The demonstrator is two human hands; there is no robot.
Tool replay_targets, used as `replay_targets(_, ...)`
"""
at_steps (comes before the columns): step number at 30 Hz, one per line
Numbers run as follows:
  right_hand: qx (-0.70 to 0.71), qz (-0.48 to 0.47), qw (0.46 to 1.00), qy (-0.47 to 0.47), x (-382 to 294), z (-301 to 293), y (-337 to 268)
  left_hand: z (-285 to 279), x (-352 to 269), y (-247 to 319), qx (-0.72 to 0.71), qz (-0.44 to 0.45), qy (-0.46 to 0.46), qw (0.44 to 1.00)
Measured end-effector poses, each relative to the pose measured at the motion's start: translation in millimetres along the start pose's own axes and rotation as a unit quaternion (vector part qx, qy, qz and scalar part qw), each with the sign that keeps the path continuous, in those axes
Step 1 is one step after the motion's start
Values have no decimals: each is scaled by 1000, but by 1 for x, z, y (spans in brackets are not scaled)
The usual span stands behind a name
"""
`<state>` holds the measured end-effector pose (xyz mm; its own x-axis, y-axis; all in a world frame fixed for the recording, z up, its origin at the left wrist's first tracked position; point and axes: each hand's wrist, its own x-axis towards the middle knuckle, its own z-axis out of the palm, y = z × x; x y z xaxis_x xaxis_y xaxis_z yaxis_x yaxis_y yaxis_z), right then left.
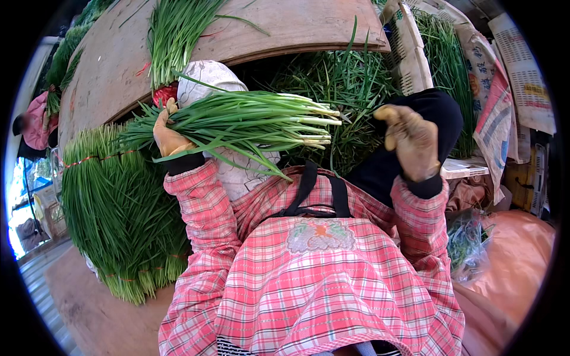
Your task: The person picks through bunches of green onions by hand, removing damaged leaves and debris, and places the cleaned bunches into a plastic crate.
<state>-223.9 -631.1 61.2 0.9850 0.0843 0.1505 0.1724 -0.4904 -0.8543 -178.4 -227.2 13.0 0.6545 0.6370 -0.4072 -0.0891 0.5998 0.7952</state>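
My left hand (171, 133), in a tan glove, is closed around the leafy end of a bunch of Chinese chives (249, 118). The pale stem ends point to the right, over my lap. To the right of those stems my gloved right hand (409, 138) is raised, somewhat blurred, with its fingers curled; whether anything small is between them cannot be told. Loose green leaves and trimmings (347, 84) lie in a heap beyond and below the bunch. Another pile of chives (178, 40) rests on the wooden board, beside red ties (164, 94) near my left hand.
Tied chive bundles (124, 209) are stacked at the left. A plywood board (285, 26) spans the top. White plastic crates (412, 49) and more greens (449, 75) stand at the right, near an orange sheet (521, 258). Another person (38, 120) is at the far left.
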Motion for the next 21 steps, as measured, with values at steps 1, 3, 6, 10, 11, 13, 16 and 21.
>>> replay_targets(1,-37,65,997,-13,3,-15,-6,3,-3,0,-1,-5,2,1000)
replay_targets(3,-281,-169,944,42,14,-7,0,10,-12,2,-6,-15,4,1000)
replay_targets(6,-134,-188,973,15,18,29,-20,10,-14,2,-6,4,-13,1000)
replay_targets(10,-163,-153,971,-84,19,68,-36,18,-28,8,-16,-20,-32,999)
replay_targets(11,-132,-134,979,-84,23,72,-30,19,-30,9,1,-12,-48,999)
replay_targets(13,-62,-89,990,-92,27,75,-27,18,-32,11,36,10,-74,997)
replay_targets(16,28,-60,994,-92,30,71,-24,14,-23,15,3,-42,-120,992)
replay_targets(21,74,17,990,-116,30,72,-19,13,-17,7,39,-13,-130,991)
